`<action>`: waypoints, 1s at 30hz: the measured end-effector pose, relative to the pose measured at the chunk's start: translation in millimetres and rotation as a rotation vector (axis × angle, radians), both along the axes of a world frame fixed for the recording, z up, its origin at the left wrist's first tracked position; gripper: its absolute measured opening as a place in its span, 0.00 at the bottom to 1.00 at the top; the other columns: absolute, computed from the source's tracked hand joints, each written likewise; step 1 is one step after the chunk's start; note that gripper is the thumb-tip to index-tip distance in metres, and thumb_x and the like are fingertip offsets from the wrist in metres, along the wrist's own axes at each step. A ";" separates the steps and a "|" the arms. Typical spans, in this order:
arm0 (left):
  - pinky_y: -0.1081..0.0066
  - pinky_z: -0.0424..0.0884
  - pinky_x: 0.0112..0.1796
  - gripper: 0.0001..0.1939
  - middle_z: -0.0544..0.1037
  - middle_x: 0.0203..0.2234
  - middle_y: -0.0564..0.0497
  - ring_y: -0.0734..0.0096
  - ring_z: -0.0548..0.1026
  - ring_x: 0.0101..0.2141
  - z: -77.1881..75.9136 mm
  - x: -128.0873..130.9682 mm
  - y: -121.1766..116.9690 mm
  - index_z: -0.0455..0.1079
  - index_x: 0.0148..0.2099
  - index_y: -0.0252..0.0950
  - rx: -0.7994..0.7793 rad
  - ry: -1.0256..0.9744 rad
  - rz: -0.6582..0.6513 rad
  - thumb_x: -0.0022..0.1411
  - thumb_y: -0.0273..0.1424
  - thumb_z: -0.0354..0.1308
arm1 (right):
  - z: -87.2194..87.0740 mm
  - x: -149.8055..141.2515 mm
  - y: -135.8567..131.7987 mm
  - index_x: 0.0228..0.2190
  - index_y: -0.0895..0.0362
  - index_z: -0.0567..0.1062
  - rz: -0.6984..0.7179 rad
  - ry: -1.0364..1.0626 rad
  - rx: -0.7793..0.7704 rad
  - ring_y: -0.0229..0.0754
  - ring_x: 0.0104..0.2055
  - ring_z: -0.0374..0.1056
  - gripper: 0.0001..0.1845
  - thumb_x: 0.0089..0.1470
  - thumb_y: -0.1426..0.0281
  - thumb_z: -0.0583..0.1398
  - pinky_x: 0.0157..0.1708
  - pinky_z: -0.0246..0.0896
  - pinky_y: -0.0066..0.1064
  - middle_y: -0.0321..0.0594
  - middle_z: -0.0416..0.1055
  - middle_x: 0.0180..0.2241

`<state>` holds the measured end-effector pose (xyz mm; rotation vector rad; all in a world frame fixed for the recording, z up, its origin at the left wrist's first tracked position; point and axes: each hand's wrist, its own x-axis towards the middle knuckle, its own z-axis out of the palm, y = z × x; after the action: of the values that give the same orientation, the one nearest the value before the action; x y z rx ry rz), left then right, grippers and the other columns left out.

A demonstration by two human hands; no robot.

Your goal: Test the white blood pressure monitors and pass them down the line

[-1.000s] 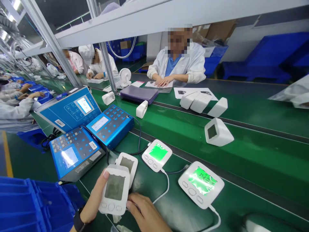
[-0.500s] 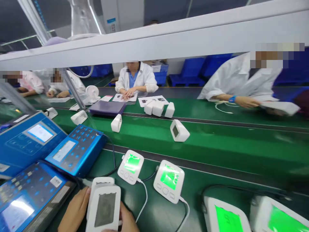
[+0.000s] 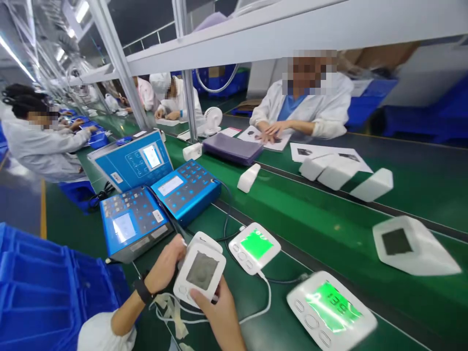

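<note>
My left hand (image 3: pixel 167 265) grips the left side of a white monitor unit with a dark unlit screen (image 3: pixel 200 272), fingers wrapped round its edge. My right hand (image 3: pixel 218 312) holds the unit's lower right corner, thumb on the button row. A second unlit white unit (image 3: pixel 204 239) lies just behind it. To the right on the green bench sit two white units with lit green screens, one (image 3: pixel 255 246) close by and one (image 3: pixel 331 308) nearer the front edge, both on cables. A white cable (image 3: pixel 234 319) loops under my hands.
Three blue test boxes (image 3: pixel 135 222) with keypads stand at the left. Blue bins (image 3: pixel 40 287) fill the lower left. More white units (image 3: pixel 413 246) ride the green conveyor (image 3: pixel 321 214). Co-workers in white coats sit across and along the line; one person's hands (image 3: pixel 272 130) rest on papers.
The view swung right half a second ago and has swung back left. Both hands still hold the unlit unit, now lifted slightly and tilted toward me.
</note>
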<state>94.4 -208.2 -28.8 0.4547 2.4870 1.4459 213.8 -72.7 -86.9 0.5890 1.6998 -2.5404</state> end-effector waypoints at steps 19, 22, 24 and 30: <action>0.56 0.62 0.48 0.27 0.71 0.38 0.48 0.59 0.66 0.41 25.2 -6.4 -37.0 0.64 0.39 0.41 -0.247 0.210 -0.542 0.78 0.46 0.28 | 13.6 6.7 5.1 0.56 0.55 0.69 0.115 0.083 0.299 0.55 0.48 0.77 0.32 0.50 0.68 0.68 0.48 0.70 0.42 0.44 0.81 0.47; 0.55 0.64 0.54 0.25 0.73 0.46 0.45 0.57 0.69 0.48 15.0 -33.8 -22.2 0.67 0.49 0.42 -0.152 0.126 -0.396 0.77 0.49 0.32 | 10.8 9.8 3.3 0.56 0.53 0.70 0.075 0.096 0.340 0.55 0.49 0.77 0.34 0.47 0.70 0.69 0.50 0.70 0.41 0.43 0.80 0.48; 0.53 0.63 0.57 0.25 0.72 0.52 0.44 0.53 0.69 0.53 7.3 -53.6 -4.8 0.64 0.61 0.42 -0.252 0.101 -0.391 0.72 0.52 0.48 | 1.2 11.3 -0.2 0.54 0.54 0.72 0.075 0.077 0.472 0.57 0.52 0.75 0.35 0.43 0.69 0.72 0.53 0.69 0.43 0.44 0.79 0.48; 0.66 0.73 0.41 0.25 0.79 0.40 0.51 0.59 0.76 0.39 16.2 -90.9 35.9 0.72 0.49 0.42 -0.417 0.058 -0.685 0.58 0.53 0.65 | -61.5 -11.7 -31.9 0.60 0.46 0.73 0.101 -0.038 0.831 0.64 0.50 0.78 0.41 0.44 0.60 0.72 0.50 0.74 0.48 0.44 0.80 0.49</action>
<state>3.5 -172.3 -12.6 1.1174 2.2347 0.6420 202.1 -104.6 -148.4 0.5291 2.6511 -1.6507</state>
